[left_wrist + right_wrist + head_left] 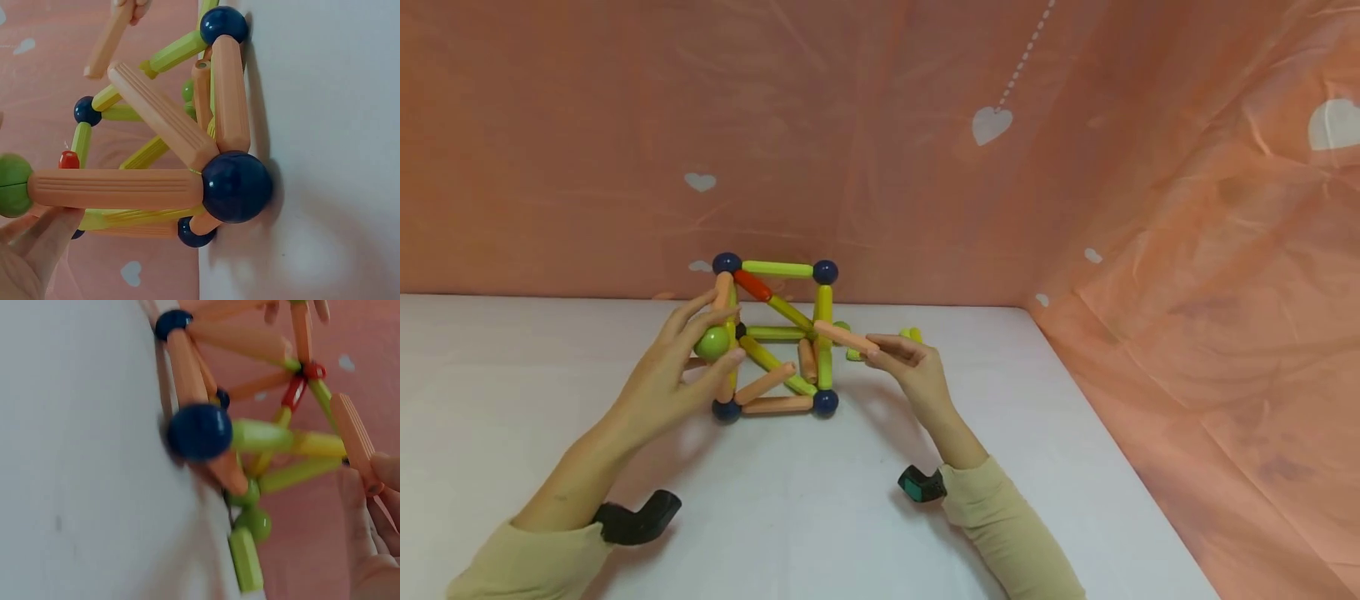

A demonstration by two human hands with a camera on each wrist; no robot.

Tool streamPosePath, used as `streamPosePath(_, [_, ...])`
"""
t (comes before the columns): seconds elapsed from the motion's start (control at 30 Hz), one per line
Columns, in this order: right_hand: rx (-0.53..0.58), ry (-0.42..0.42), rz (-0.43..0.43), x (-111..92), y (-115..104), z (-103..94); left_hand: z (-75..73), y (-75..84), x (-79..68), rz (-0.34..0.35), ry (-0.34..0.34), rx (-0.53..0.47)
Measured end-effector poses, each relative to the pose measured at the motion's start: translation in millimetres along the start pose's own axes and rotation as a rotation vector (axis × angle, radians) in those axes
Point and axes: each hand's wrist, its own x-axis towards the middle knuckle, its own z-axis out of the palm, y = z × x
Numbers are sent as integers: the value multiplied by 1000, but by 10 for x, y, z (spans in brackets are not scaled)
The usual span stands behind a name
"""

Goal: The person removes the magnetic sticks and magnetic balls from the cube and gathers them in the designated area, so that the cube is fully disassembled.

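Observation:
A frame of magnetic building rods [778, 405] and dark blue balls [826, 402] stands on the white table. At its left side my left hand [673, 358] holds a green ball [712, 342] between thumb and fingers. In the left wrist view this green ball [14, 185] joins the end of an orange rod [119, 189], with the fingers [50, 237] against it. To the right of the frame, my right hand [910, 367] pinches a loose orange rod [846, 336] by one end. The rod's other end points left, in front of the frame's right upright; contact cannot be told.
Another orange rod [765, 383] leans up from the lower left blue ball. A red rod [752, 285] slants across the top. Behind the right hand lie yellow-green pieces [912, 335]. A pink cloth [880, 150] with white hearts hangs behind the table.

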Motion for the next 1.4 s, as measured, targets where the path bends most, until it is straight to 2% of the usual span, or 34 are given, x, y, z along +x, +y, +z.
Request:
streamPosePath(0.13, [59, 123, 10, 32, 66, -160, -18, -10, -47, 28, 51, -14])
streamPosePath(0.27, [-4, 262, 79, 58, 134, -325, -52, -17, -108, 33, 91, -11])
streamPosePath(0.37, [-25, 325, 127, 72, 180, -438, -75, -21, -141, 29, 98, 3])
streamPosePath(0.63, [-24, 437, 211, 118, 275, -611, -106, -27, -145, 16, 44, 13])
streamPosePath(0.83, [-32, 536, 341, 174, 315, -687, -101, -13, -129, -55, -13, -32])
streamPosePath(1.13, [-45, 604, 457, 227, 358, -816, -39, -9, -119, -78, -16, -72])
streamPosePath(1.27, [-98, 567, 486, 201, 322, -816, -31, -7, -120, -89, -22, -82])
streamPosePath(1.4, [-211, 498, 430, 181, 291, -761, -38, -5, -115, -98, -27, -89])
